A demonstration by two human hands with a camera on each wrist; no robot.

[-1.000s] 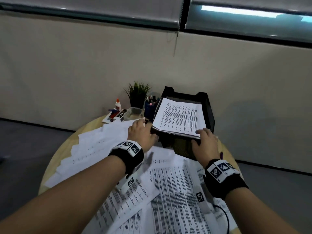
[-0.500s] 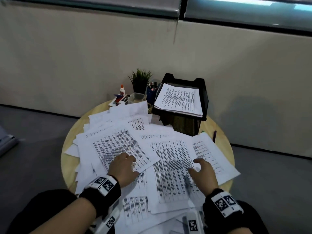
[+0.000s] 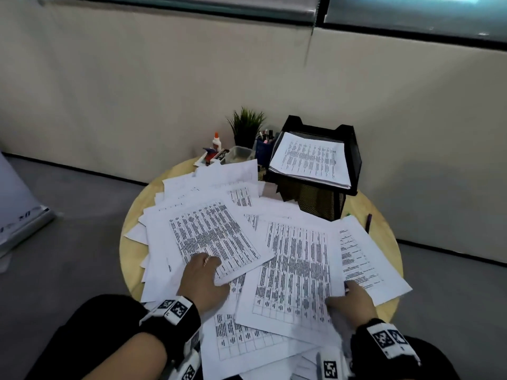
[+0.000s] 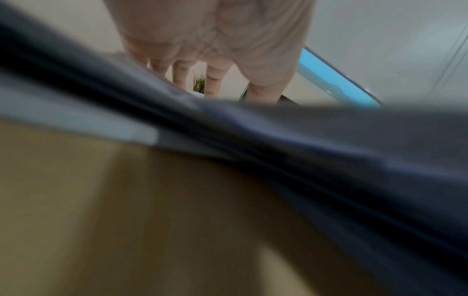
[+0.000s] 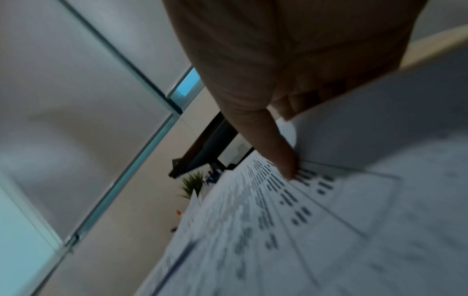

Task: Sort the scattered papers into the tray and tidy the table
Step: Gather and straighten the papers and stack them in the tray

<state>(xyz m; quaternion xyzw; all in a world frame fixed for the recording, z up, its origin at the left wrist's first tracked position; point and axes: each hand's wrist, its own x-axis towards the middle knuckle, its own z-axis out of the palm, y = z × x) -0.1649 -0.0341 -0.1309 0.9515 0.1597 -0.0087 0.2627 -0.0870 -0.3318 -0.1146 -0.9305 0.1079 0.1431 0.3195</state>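
Several printed sheets (image 3: 296,259) lie scattered and overlapping across the round wooden table (image 3: 131,242). A black mesh tray (image 3: 354,149) at the back right holds a stack of papers (image 3: 310,160). My left hand (image 3: 208,263) rests with fairly straight fingers (image 4: 214,80) on the left-hand printed sheet (image 3: 214,234). My right hand (image 3: 340,293) is at the right edge of the big middle sheet. Its thumb (image 5: 283,156) presses on the print. The curled fingers sit behind the lifted edge of the neighbouring sheet (image 5: 380,96), pinching it.
At the back of the table stand a small green plant (image 3: 247,127), a glue bottle (image 3: 216,141), a blue pen cup (image 3: 263,152) and a clear plastic box (image 3: 240,153). A dark pen (image 3: 368,223) lies right of the tray. A wall runs behind; grey floor surrounds the table.
Both hands have left the tray and come back to the near papers. The left now rests on the left sheet and the right has shifted to the middle sheet's right edge.
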